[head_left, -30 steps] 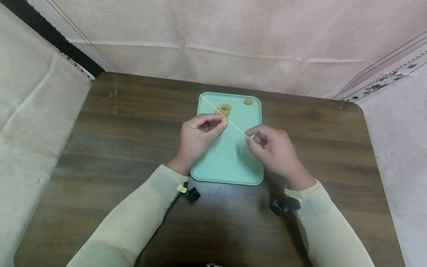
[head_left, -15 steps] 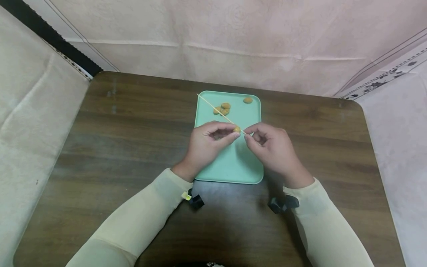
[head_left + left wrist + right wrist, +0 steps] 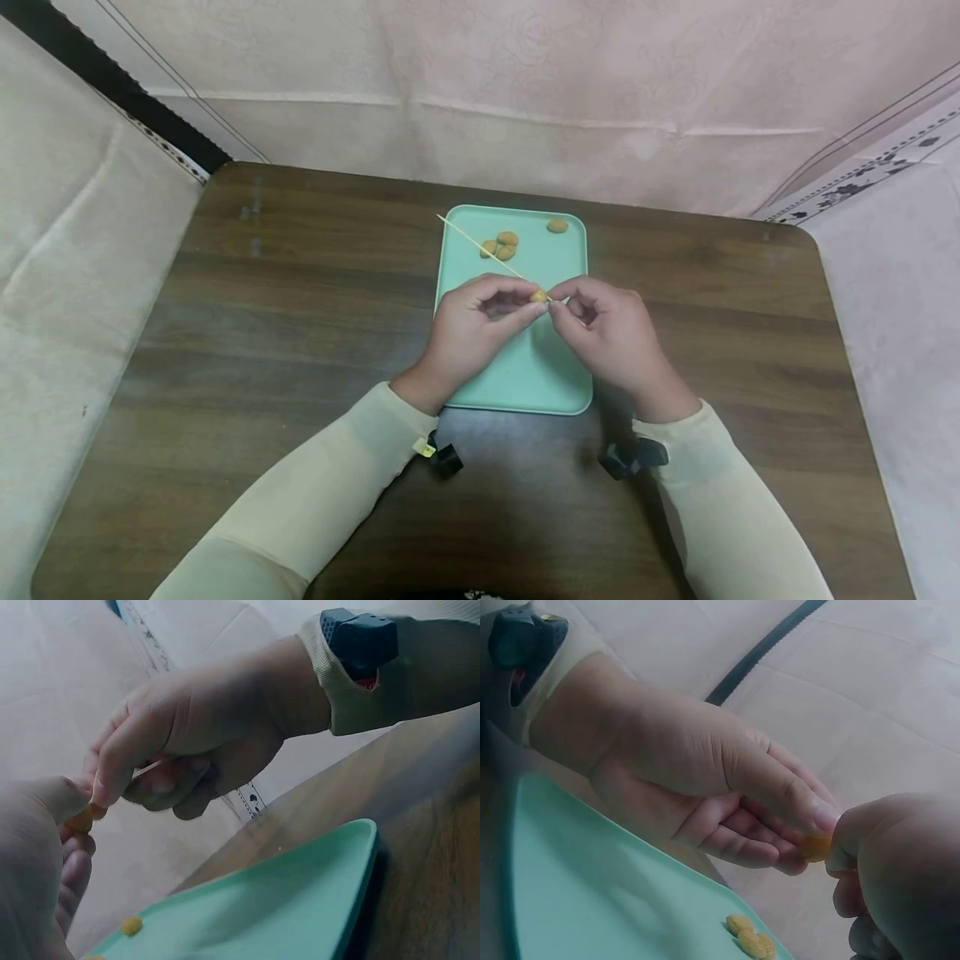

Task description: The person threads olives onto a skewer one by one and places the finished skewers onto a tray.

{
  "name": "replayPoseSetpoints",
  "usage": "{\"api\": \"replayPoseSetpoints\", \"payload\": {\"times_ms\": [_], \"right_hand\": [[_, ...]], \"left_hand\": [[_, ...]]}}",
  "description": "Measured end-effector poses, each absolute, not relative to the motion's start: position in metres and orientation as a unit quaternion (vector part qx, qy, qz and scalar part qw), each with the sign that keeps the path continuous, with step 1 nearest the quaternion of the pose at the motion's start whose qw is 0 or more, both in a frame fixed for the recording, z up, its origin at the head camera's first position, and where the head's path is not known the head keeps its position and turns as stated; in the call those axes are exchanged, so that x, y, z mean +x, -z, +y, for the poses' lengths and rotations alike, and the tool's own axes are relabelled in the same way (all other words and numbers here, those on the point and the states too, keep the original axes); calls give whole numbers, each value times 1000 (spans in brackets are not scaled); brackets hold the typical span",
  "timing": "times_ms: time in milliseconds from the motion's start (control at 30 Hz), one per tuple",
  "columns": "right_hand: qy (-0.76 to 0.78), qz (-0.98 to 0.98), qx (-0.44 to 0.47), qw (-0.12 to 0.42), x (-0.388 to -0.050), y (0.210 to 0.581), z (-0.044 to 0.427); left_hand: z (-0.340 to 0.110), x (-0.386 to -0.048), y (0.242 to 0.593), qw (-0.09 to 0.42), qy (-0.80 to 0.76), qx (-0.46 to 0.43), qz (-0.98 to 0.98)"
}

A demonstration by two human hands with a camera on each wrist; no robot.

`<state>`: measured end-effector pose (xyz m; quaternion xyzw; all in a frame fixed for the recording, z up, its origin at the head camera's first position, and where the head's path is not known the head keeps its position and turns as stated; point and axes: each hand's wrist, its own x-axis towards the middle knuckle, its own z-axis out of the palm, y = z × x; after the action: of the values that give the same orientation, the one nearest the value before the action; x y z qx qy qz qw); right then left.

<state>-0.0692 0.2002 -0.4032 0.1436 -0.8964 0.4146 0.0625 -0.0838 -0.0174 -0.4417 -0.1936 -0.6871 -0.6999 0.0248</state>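
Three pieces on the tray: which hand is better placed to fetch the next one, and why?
Probably the left hand: it is nearer the three pieces, while the right hand pinches the stick by its end. First, though, the left hand must release its own piece.

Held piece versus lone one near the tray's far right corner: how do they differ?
The held piece is pinched in the left hand; the lone piece lies on the tray. The held piece appears threaded on the skewer; the lone piece has no skewer. Both are rounded and yellowish-brown.
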Motion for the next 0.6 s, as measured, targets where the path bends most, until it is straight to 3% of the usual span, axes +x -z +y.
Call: {"api": "replayPoseSetpoints", "payload": {"times_ms": [333,600], "right_hand": [[-405,-910,53,72,-81,399,213],[-434,-899,1,55,-85,404,224]], "left_hand": [[-33,-112,413,8,535,-211,-818],[-55,-175,408,-85,321,-166,-929]]}}
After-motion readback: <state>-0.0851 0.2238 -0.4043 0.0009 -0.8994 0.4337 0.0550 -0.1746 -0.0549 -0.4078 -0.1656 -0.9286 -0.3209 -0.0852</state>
